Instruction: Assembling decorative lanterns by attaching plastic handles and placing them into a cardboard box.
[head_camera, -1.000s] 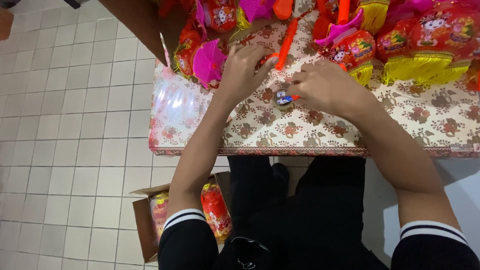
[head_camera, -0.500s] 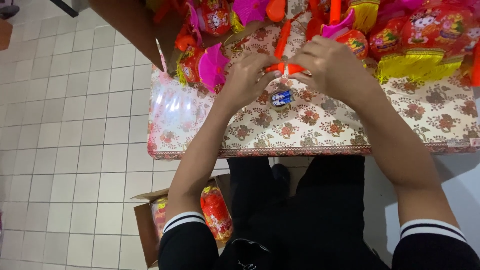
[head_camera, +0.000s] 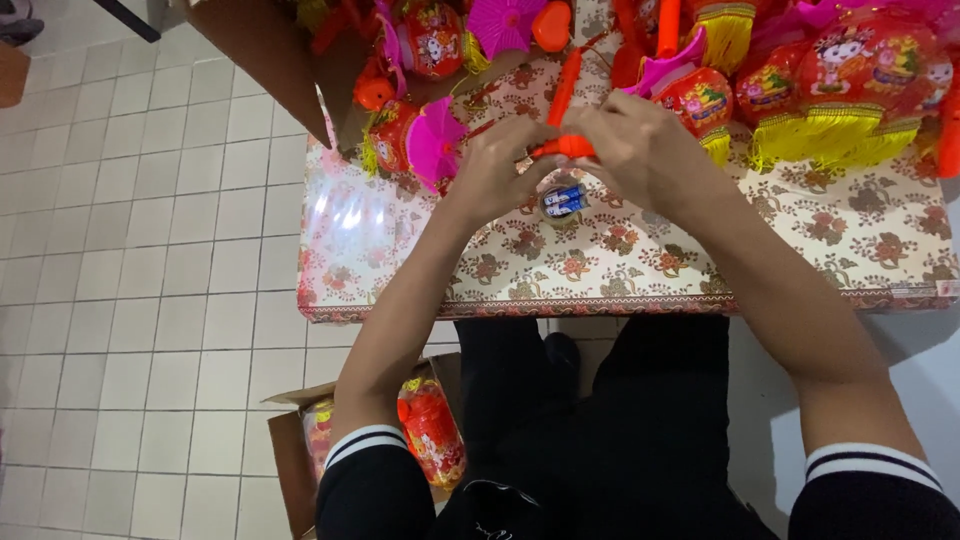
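near the top centre of the frame, both hands meet over the counter (head_camera: 700, 270), which is covered in a floral patterned sheet. the left hand (head_camera: 495, 170) and the right hand (head_camera: 640, 150) close together on the lower end of an orange plastic stick (head_camera: 563, 95), and the fingers of both are curled narrow around that thicker orange end, pinching it between them. the stick's long axis runs up and away from the hands, leaning slightly to the right, towards the pile of toy lanterns along the top edge. both hands are equally on it, the left gripping from the left side and the right covering it from the right; how the fingertips sit underneath is hidden.

just below the hands, lying on the counter and apart from them, is a small pair of blue and silver batteries (head_camera: 563, 200). to the left of the left hand sits a pink fan-shaped lantern piece (head_camera: 435, 140), close to the wrist. red lanterns with yellow fringe (head_camera: 830, 90) fill the upper right. a brown cardboard box (head_camera: 265, 60) stands at the upper left, and at the bottom left another open box on the tiled floor (head_camera: 120, 300) holds a red lantern (head_camera: 432, 430).
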